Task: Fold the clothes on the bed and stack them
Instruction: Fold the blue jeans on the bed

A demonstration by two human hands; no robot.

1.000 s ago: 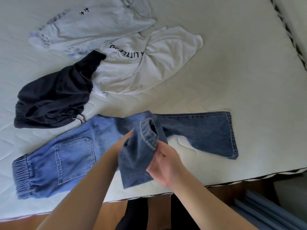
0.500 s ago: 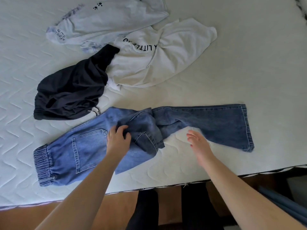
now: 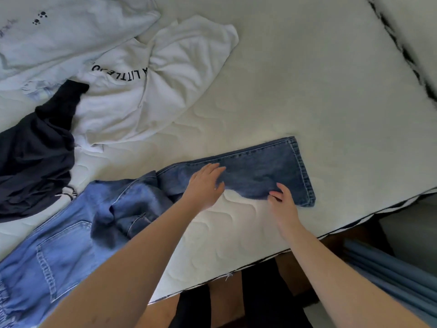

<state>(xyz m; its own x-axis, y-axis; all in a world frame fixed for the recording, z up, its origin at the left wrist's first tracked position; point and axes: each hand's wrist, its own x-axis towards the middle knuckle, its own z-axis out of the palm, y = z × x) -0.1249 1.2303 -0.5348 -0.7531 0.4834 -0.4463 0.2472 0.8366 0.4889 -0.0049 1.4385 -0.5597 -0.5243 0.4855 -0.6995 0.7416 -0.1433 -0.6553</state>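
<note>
Blue jeans point(image 3: 260, 171) lie across the near part of the white quilted mattress point(image 3: 307, 91), waistband at the lower left, one leg stretched out to the right. The other leg lies bunched over the seat near the middle. My left hand point(image 3: 204, 185) rests flat, fingers straight, on the upper part of the stretched leg. My right hand point(image 3: 282, 202) is at the lower edge of that leg near the hem, its fingers curled onto the denim.
A white T-shirt point(image 3: 165, 79) with black lettering, a dark navy garment point(image 3: 35, 150) and a pale blue top point(image 3: 71, 31) lie unfolded at the back left. The mattress edge point(image 3: 236, 268) runs close in front of me. Blue folded material point(image 3: 390, 280) sits on the floor at right.
Both hands let go of the bunched leg, which now lies on the seat. They moved right onto the stretched leg, and my view turned to the right.
</note>
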